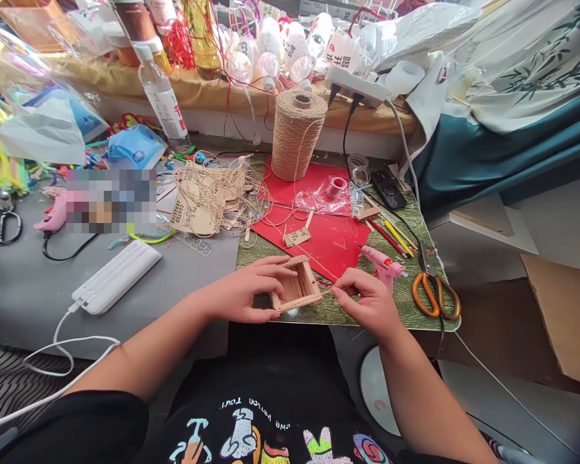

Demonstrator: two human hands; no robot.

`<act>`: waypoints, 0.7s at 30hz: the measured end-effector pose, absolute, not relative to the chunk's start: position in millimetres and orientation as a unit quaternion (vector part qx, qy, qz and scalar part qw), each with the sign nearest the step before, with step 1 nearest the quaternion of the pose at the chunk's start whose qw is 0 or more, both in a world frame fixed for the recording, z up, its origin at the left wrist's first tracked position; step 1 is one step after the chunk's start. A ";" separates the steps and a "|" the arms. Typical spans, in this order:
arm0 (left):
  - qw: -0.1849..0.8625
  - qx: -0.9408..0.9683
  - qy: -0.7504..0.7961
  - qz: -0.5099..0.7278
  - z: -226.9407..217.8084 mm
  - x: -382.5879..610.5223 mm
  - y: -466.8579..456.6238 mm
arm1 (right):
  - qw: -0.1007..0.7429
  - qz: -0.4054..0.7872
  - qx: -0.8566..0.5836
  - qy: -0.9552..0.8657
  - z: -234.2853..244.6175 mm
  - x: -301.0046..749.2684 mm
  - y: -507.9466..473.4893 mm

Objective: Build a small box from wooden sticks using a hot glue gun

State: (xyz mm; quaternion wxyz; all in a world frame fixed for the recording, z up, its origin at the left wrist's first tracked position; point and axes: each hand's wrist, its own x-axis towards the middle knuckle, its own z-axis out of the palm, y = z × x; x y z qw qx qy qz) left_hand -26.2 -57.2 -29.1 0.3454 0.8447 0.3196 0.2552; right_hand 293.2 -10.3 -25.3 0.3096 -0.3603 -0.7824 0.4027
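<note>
Hands at work on a cluttered craft tabletop, seen from our own head looking down. Our left hand grips a small open tray of craft sticks. Its fingers curl over the far rim and the thumb presses the near edge, which looks meant to stop the light tray sliding. The tray sits at the near edge of a green cutting mat, straight in front of us and close to the body, where both hands reach it easily.

Our right hand, at three o'clock from the tray, has thumb and forefinger pressed together on a thin twine strand just at the tray's right corner; the other fingers are curled loosely under. The strand seems to run toward twelve o'clock, across a red sheet, to a tall spool of jute. The spool stands upright, we judge so that it pays out freely.

At one o'clock from the right hand a pink glue gun lies on the mat, nozzle pointing right, away from the fingers. Beyond it at three o'clock lie orange-handled scissors, both within easy reach.

At ten o'clock from the tray is a heap of sandpaper sheets tangled with twine offcuts. At nine o'clock a flat white power block rests on the grey part of the tabletop, its cable trailing toward us. A water bottle stands at eleven o'clock by the back ledge
</note>
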 end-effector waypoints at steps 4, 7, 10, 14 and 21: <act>0.343 0.845 0.318 0.258 -30.0 -25.7 -57.2 | 0.303 0.413 -0.363 -0.779 -31.7 295.3 -10.0; 0.340 0.847 0.318 0.257 -31.1 -25.8 -57.1 | 0.299 0.416 -0.369 -0.775 -34.7 296.2 -10.1; 0.340 0.846 0.320 0.255 -32.5 -26.2 -57.2 | 0.297 0.415 -0.373 -0.775 -37.0 296.1 -9.9; 0.339 0.848 0.324 0.247 -34.2 -26.9 -57.4 | 0.293 0.414 -0.376 -0.776 -40.2 296.0 -9.1; 0.333 0.850 0.327 0.244 -36.2 -27.0 -57.2 | 0.293 0.411 -0.381 -0.774 -44.8 297.1 -8.3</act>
